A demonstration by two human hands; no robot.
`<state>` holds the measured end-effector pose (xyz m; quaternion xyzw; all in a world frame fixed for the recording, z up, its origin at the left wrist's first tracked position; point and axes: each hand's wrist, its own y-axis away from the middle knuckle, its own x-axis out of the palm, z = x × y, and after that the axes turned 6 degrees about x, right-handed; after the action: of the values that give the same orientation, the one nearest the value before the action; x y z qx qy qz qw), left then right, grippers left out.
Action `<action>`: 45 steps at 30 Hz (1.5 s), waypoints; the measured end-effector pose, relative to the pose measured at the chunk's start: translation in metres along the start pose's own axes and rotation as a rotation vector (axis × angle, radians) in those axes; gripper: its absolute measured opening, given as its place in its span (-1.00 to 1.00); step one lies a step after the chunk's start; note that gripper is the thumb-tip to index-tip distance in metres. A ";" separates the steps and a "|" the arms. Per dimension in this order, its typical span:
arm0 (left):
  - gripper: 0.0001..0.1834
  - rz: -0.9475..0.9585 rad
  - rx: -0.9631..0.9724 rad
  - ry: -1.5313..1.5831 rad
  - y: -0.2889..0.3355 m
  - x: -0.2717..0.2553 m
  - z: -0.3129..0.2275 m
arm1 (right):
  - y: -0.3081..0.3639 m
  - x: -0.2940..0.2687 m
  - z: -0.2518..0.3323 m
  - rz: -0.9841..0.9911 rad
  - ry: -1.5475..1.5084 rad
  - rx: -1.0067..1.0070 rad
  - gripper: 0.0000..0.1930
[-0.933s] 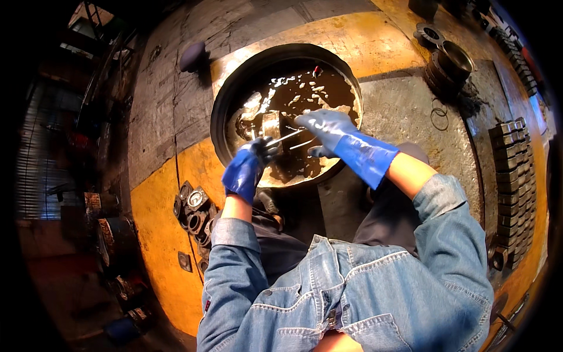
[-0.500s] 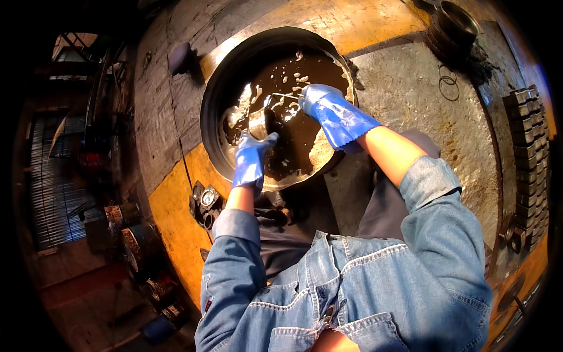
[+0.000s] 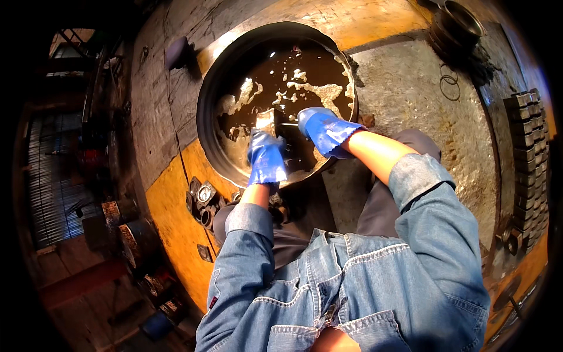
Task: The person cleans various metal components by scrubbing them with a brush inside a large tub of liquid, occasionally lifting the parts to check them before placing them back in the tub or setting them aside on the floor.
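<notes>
A large round dark basin (image 3: 206, 111) holds murky brown liquid (image 3: 264, 70) with patches of pale foam (image 3: 326, 92). My left hand (image 3: 267, 154), in a blue rubber glove, is closed around a shiny metal part (image 3: 265, 119) at the liquid's surface; its lower portion is hidden by the glove. Also gloved in blue, my right hand (image 3: 326, 129) comes over the basin's right side. It grips a thin metal rod (image 3: 288, 124) whose tip points left at the metal part. What the rod's far end belongs to is hidden in my fist.
Small round metal parts (image 3: 205, 196) lie left of the basin near my knee. A dark rounded object (image 3: 176, 53) stands at the upper left. Stacked metal rings (image 3: 457, 26), thin loose rings (image 3: 450, 87) and rows of dark blocks (image 3: 528, 167) are on the right.
My left hand has moved right and now closes over the metal part. My right hand has come nearer, bringing the rod lower beside the part. The foam has shifted.
</notes>
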<state>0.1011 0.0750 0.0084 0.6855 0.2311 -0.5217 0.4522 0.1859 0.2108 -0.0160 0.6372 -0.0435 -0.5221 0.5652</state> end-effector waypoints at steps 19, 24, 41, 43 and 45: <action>-0.32 0.024 0.072 0.237 -0.052 0.010 0.125 | -0.019 0.042 0.055 -0.119 -0.046 -0.119 -0.73; -0.32 0.009 0.160 0.204 -0.043 0.006 0.093 | -0.022 0.049 0.034 -0.132 -0.082 -0.086 -0.78; -0.32 0.075 0.099 0.257 -0.048 -0.016 0.118 | 0.003 0.019 0.061 -0.038 -0.070 0.003 -0.57; -0.29 0.106 0.056 0.273 -0.044 -0.019 0.116 | -0.007 0.031 0.058 -0.053 -0.049 0.096 -0.59; -0.26 0.116 0.050 0.271 -0.051 -0.011 0.112 | -0.019 0.044 0.059 -0.069 -0.021 0.196 -0.60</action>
<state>0.0006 0.0047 -0.0057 0.7729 0.2369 -0.4031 0.4289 0.1534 0.1493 -0.0463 0.6852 -0.0784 -0.5409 0.4814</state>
